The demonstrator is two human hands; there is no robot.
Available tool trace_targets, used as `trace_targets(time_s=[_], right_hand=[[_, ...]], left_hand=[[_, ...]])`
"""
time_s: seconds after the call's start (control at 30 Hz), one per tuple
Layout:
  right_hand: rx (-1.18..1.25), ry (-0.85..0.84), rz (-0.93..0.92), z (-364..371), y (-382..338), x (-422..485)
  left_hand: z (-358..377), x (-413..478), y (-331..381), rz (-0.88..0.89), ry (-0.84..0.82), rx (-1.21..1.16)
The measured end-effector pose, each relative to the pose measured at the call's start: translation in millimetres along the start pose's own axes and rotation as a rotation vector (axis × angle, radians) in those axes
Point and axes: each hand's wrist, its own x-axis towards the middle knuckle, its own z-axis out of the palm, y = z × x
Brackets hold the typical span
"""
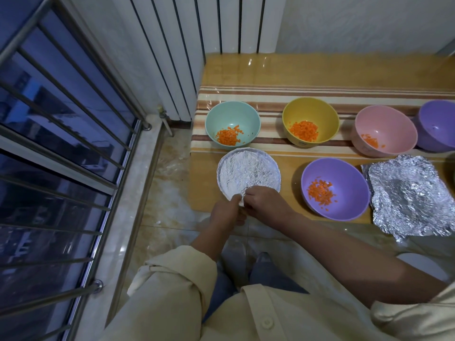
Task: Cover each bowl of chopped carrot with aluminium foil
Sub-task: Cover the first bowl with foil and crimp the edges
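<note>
A foil-covered bowl (248,172) stands at the near left corner of the table. My left hand (227,214) and my right hand (264,203) both pinch the foil at the bowl's near rim. Chopped carrot lies uncovered in a teal bowl (232,114), a yellow bowl (310,109), a pink bowl (391,124) and a purple bowl (337,171). A loose crumpled foil sheet (408,195) lies flat to the right of that purple bowl.
Another purple bowl (437,124) sits at the far right, its contents out of sight. The table (320,70) has a striped cloth under clear plastic. A white radiator (197,33) stands behind it, and a barred window (61,143) fills the left.
</note>
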Motion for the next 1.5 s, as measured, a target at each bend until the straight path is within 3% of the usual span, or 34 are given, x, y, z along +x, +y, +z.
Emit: trace_targets(time_s=[0.17, 0.5, 0.63, 0.87, 1.07, 1.27, 1.5], right_hand=[[-0.004, -0.069, 0.015, 3.0, 0.1, 2.5], [-0.014, -0.064, 0.051, 4.1, -2.6, 4.4], [0.044, -0.067, 0.031, 4.3, 2.0, 3.6], [0.026, -0.045, 0.001, -3.2, 11.7, -4.3], [0.023, -0.025, 0.015, 1.1, 5.6, 1.6], [0.037, -0.009, 0.006, 0.8, -2.8, 4.5], [0.047, -0.041, 0.074, 1.8, -4.3, 5.4]], left_hand=[[3.7, 4.1, -0.8, -0.004, 0.016, 0.019], [3.9, -1.2, 0.6, 0.037, -0.001, 0.049], [-0.1, -2.7, 6.1, 0.078, 0.038, 0.168], [-13.7, 10.5, 8.2, 0.036, -0.019, 0.171], [-11.0, 0.5, 7.2, 0.003, 0.050, 0.091], [1.0, 2.3, -4.1, 0.087, 0.242, 0.163], [1.2, 11.8, -11.9, 0.052, 0.196, 0.071]])
